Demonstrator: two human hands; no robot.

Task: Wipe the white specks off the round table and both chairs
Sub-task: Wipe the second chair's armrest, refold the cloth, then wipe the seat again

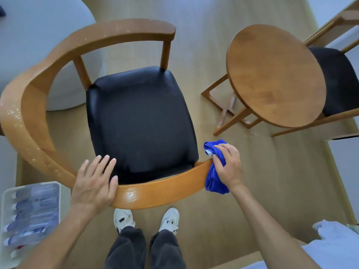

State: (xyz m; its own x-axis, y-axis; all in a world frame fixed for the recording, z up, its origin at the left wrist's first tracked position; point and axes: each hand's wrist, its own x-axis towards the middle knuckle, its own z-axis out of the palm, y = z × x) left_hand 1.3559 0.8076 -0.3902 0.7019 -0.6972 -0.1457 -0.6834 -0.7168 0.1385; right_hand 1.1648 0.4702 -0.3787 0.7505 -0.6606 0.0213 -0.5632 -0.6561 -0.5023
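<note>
Right hand [229, 166] gripping blue cloth [214, 177], pressing it on near chair [161, 193] armrest end. Left hand [95, 183] lying flat, fingers straight, on same rail. White specks [13, 113] showing along rail's left curve. Round worktop [275, 74] standing to right, second chair [340, 80] tucked behind it. Bottle tray [31, 216] sitting bottom left; labels unreadable.

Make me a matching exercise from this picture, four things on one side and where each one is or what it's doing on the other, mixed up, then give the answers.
Things:
1. blue cloth
2. left hand
3. round table
4. white specks

Places or states:
A. rests flat on the near chair's wooden rail
B. stands to the right of the near chair
C. gripped by the right hand against the end of the rail
D. scattered along the left curve of the rail

Pairs: 1-C, 2-A, 3-B, 4-D
</note>
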